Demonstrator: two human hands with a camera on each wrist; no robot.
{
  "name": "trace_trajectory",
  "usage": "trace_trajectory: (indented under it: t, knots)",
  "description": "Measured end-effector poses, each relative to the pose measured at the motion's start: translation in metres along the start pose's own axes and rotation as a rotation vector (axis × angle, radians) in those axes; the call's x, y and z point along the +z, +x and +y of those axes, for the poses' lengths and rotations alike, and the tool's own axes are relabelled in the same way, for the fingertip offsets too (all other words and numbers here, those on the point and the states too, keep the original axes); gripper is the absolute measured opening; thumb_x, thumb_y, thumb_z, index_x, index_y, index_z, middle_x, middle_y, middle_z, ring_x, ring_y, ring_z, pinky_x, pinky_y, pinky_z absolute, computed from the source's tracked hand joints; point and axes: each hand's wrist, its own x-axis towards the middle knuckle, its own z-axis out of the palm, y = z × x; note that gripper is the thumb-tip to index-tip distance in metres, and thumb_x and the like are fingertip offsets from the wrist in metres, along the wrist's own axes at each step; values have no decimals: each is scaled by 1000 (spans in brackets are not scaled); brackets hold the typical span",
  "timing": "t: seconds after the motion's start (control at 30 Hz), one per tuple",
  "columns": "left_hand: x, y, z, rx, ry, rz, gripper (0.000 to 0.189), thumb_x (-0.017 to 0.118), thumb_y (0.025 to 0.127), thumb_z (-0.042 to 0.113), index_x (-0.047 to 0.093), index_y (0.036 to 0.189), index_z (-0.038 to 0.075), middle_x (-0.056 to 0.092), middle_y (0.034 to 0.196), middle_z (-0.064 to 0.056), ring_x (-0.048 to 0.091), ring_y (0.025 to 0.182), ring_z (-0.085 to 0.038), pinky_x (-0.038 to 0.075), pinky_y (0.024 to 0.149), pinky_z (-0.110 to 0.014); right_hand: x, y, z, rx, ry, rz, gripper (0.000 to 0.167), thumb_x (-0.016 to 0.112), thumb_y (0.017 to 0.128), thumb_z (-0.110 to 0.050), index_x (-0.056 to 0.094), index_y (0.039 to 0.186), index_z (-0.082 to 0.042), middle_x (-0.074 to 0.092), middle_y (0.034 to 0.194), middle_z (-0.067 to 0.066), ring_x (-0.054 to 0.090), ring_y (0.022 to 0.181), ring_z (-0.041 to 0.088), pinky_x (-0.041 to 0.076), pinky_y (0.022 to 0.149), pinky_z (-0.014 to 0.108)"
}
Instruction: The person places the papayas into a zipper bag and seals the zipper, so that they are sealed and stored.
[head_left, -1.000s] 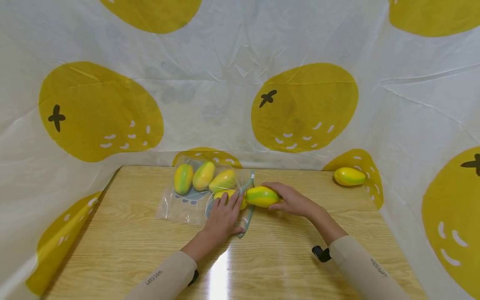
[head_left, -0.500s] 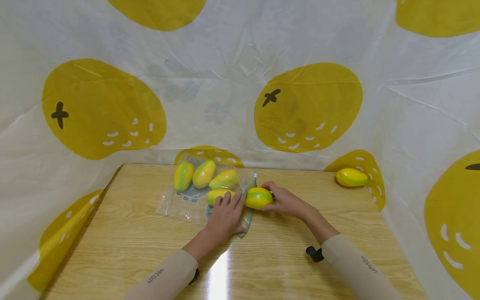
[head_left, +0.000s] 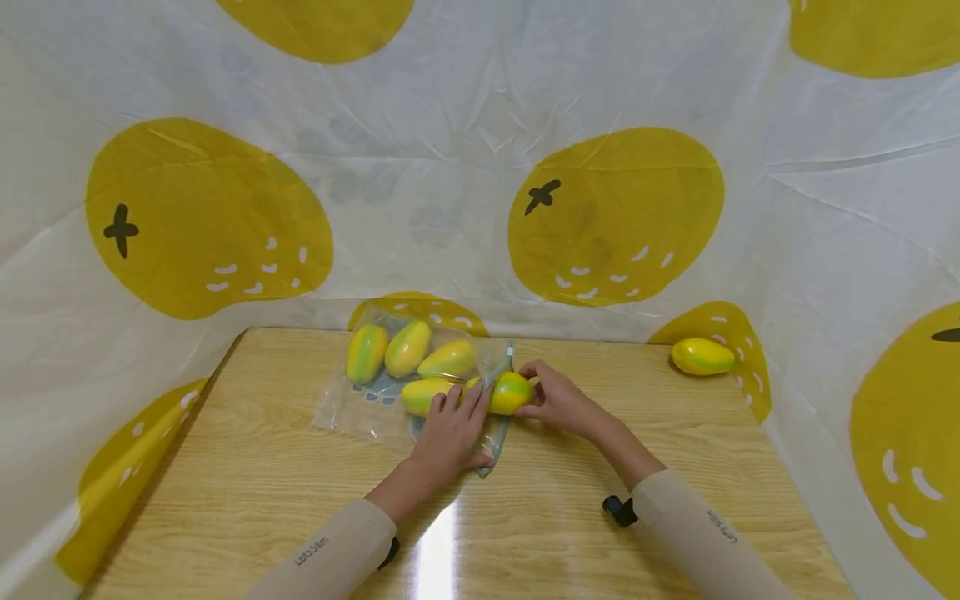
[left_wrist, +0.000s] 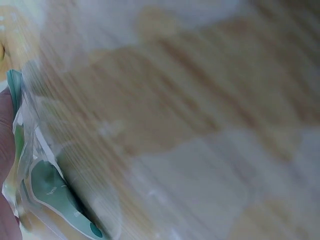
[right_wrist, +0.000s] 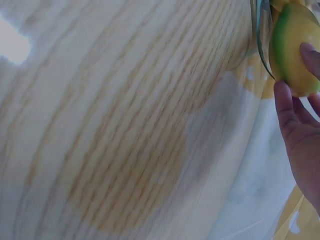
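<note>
A clear zip bag [head_left: 341, 412] with a green zip edge lies flat on the table. Three yellow-green papayas show along its far side, and another papaya [head_left: 420, 397] lies nearer, beside my left fingers. My left hand [head_left: 450, 433] lies over the bag's mouth and holds its edge; in the left wrist view the green zip strip [left_wrist: 15, 90] runs right by the fingers. With thumb and fingers my right hand [head_left: 558, 400] grips the end of a papaya [head_left: 512, 393] at the bag's mouth. Its left part is hidden behind the zip edge and left fingers.
One more papaya [head_left: 702, 356] lies alone at the table's far right corner. White cloth [head_left: 420, 225] printed with large yellow fruit hangs around the back and sides of the wooden table [head_left: 262, 500].
My right hand has moved left, pushing the gripped papaya into the bag's mouth. The nearer papaya inside has slid left past my left fingers. The left hand stays nearly in place.
</note>
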Motion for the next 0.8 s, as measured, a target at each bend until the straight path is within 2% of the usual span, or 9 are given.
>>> trace_trajectory:
  t: [0.13,0.23,0.37,0.6,0.8]
  knots:
    - [0,0,0,-2,-1,-11,132,74,65,83,27,162,7,42,161,-8,48,134,-35,44,101,-47,2,0,2,-66,24,0,53,77,91,-1,52,138,1,59,133,20,68,105,28,60,90,39]
    - [0,0,0,-1,6,-10,132,73,65,84,27,163,7,42,161,-7,48,133,-35,44,100,-46,3,1,2,-98,23,10,52,75,92,1,52,138,2,60,131,21,69,105,31,60,90,39]
    - [1,0,-1,4,12,8,133,73,65,85,27,162,7,43,160,-7,49,131,-35,44,98,-46,5,2,0,-88,44,42,49,77,90,1,55,133,2,64,126,21,70,104,31,61,87,38]
    - [2,1,-1,3,-1,28,133,76,63,83,30,161,6,44,160,-8,50,129,-35,45,98,-47,12,8,-3,-117,5,81,40,76,90,2,63,128,3,67,113,15,70,100,27,60,88,36]
    - [1,-1,-1,10,-13,24,130,76,64,82,32,160,6,44,160,-9,51,131,-37,46,103,-52,18,12,-8,-70,17,109,30,76,91,-2,67,119,1,72,106,10,72,95,22,60,83,29]
